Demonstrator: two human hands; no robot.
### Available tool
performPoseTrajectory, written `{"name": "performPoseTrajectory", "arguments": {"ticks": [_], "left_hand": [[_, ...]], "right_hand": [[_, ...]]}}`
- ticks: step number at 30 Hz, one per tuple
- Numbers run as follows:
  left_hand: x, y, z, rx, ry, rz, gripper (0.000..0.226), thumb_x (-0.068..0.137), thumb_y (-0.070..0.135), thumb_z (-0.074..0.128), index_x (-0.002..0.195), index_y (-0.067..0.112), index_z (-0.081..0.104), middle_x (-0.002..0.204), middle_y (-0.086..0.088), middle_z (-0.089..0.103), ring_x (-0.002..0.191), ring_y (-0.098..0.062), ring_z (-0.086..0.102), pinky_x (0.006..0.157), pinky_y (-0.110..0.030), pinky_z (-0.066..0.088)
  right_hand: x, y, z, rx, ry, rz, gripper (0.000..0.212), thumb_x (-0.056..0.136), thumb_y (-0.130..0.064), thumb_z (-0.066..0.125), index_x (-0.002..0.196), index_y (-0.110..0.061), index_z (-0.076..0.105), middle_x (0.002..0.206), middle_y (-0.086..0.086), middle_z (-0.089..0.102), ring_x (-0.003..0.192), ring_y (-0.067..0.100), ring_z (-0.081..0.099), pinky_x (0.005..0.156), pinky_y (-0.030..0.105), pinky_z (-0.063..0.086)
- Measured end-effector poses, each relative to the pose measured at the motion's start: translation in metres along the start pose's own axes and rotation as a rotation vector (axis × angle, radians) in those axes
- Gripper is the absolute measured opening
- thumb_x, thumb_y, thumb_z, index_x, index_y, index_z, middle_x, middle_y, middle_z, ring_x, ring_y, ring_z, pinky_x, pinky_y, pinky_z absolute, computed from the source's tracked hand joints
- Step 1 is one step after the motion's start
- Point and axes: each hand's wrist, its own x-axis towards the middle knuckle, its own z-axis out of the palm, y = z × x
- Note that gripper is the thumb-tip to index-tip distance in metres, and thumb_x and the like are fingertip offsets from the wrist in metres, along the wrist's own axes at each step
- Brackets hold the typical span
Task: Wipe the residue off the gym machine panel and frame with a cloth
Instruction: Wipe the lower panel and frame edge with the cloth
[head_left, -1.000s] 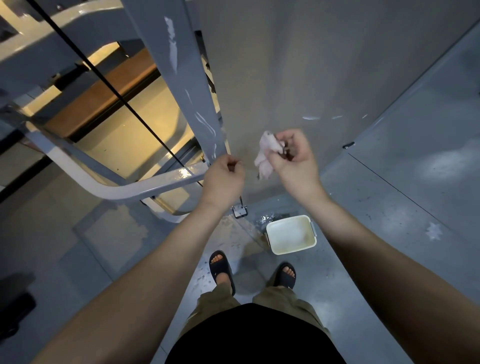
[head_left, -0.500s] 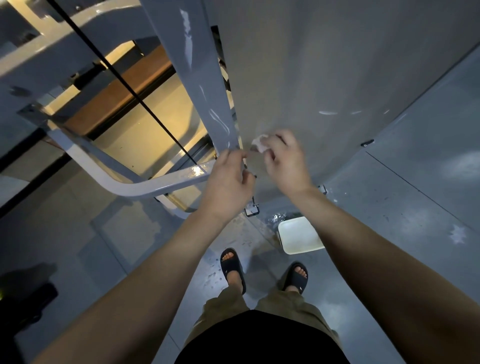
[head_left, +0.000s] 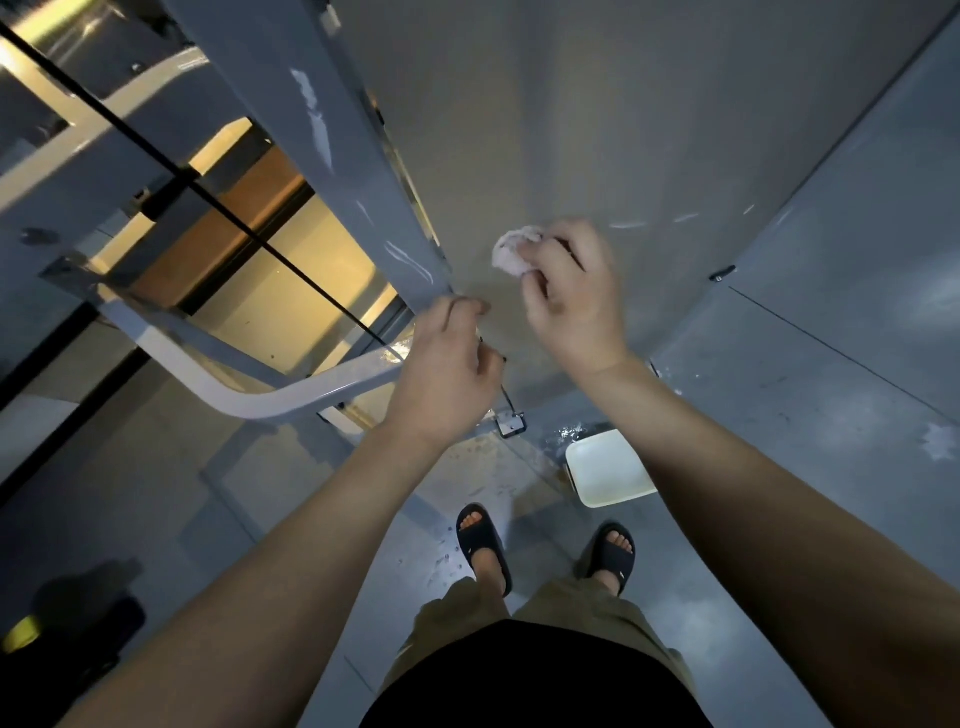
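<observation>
A small, crumpled, pale cloth (head_left: 511, 252) is grasped by the fingers of the right hand (head_left: 571, 296) and is pressed against the grey panel (head_left: 597, 130) of the gym machine, in the lower part of the panel. The cloth lies just beside the grey frame (head_left: 322, 130), a slanted post which runs along the left edge of the panel. Thin white streaks (head_left: 628, 225) are seen on the panel to the right of the right hand, and more such marks are seen on the face of the frame. The left hand (head_left: 447, 374) is held lower and to the left, near the lower end of the frame, with its fingers curled; if something is pinched between them cannot be told. A curved bar (head_left: 291, 395) of light colour reaches from the left to this hand, and a thin black cable (head_left: 218, 208) is stretched across the open side of the machine. On the floor (head_left: 831, 415), at the foot of the panel, a white tub (head_left: 608, 470) is placed, partly hidden by the right forearm, and wet spots are seen around it. Black sandals (head_left: 480, 540) are worn on both feet of the person, which stand near the tub.
</observation>
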Motion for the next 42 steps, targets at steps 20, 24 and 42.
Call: {"name": "performPoseTrajectory", "arguments": {"ticks": [20, 24, 42], "left_hand": [[0.063, 0.080, -0.005, 0.857, 0.084, 0.766, 0.031, 0.085, 0.012, 0.047, 0.109, 0.007, 0.065, 0.160, -0.015, 0.037, 0.156, -0.034, 0.017, 0.127, -0.055, 0.001], [0.083, 0.084, -0.003, 1.252, 0.054, 0.727, 0.067, 0.099, 0.026, 0.045, 0.160, 0.012, 0.021, 0.170, -0.013, -0.006, 0.154, -0.034, -0.016, 0.121, -0.059, -0.011], [0.114, 0.076, -0.022, 1.588, 0.177, 0.820, 0.107, 0.094, 0.052, 0.057, 0.161, 0.008, -0.014, 0.170, -0.011, -0.013, 0.158, -0.030, -0.004, 0.124, -0.052, -0.004]], "right_hand": [[-0.029, 0.051, -0.054, 0.769, 0.169, 0.911, 0.028, 0.099, -0.002, 0.055, 0.103, -0.029, 0.057, 0.082, 0.006, 0.062, 0.059, 0.027, 0.060, 0.053, 0.042, 0.050], [-0.029, 0.046, -0.054, 0.939, 0.250, 0.974, 0.009, 0.102, -0.006, 0.057, 0.103, -0.015, 0.057, 0.071, 0.000, 0.058, 0.059, 0.027, 0.055, 0.048, 0.032, 0.044], [-0.011, 0.038, 0.017, 0.467, 0.478, 0.749, 0.003, 0.095, -0.010, 0.067, 0.094, -0.008, 0.069, 0.097, 0.002, 0.054, 0.077, 0.000, 0.058, 0.075, 0.016, 0.046]]}}
